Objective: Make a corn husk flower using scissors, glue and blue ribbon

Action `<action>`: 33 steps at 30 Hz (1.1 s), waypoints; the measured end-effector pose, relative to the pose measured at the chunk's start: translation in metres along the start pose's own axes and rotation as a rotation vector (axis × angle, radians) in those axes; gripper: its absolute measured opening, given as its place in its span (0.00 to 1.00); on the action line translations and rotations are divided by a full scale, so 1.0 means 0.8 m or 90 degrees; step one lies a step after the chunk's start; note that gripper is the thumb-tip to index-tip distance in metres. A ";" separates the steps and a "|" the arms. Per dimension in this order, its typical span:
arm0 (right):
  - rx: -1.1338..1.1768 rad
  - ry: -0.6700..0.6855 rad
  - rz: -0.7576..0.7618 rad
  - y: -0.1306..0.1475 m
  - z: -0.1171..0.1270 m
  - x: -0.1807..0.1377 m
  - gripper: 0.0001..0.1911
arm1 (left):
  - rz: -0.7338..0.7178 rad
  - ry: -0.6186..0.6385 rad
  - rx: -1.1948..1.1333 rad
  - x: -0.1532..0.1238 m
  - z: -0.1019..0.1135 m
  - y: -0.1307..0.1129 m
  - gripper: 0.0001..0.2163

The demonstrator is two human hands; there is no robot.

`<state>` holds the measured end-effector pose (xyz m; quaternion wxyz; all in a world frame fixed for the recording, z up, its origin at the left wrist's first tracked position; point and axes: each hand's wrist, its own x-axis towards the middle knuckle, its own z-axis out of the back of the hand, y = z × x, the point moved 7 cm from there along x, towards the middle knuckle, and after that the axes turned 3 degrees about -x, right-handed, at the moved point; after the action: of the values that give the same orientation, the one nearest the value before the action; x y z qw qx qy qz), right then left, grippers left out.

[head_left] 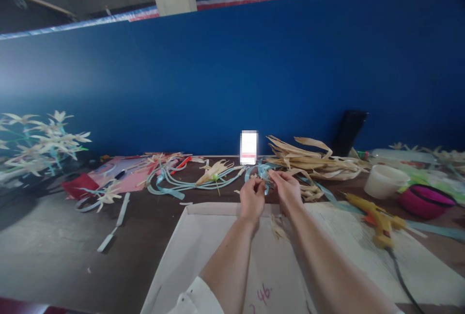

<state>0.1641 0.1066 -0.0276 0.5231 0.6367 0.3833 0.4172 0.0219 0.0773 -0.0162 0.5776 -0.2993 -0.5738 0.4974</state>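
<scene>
Both hands are close together over the far edge of a white cardboard box lid [210, 236]. My left hand [252, 198] is closed, thumb and fingertips pinched; what lies in the pinch is too small to name. My right hand [286, 189] is pinched just beside it, near some light blue ribbon [262, 172] and a small pale piece that I cannot make out. Behind the right hand lies a bundle of dried corn husks [312, 161]. To the left of the hands is a husk flower [215, 173] by a coil of pale blue cord [181, 185].
A yellow hot glue gun [379, 217] with its cable lies on a paper sheet [337, 231] at right. Beyond it are a white cup [385, 180] and a magenta pouch [426, 201]. Finished-looking white flowers [47, 142] stand far left. A blue partition [218, 76] closes the back.
</scene>
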 end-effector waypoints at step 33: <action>-0.053 0.067 -0.035 0.000 -0.001 0.003 0.19 | -0.033 0.010 0.034 -0.001 0.000 -0.002 0.06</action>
<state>0.1642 0.1090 -0.0274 0.5394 0.5808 0.4103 0.4510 0.0222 0.0762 -0.0150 0.6025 -0.2724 -0.5635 0.4952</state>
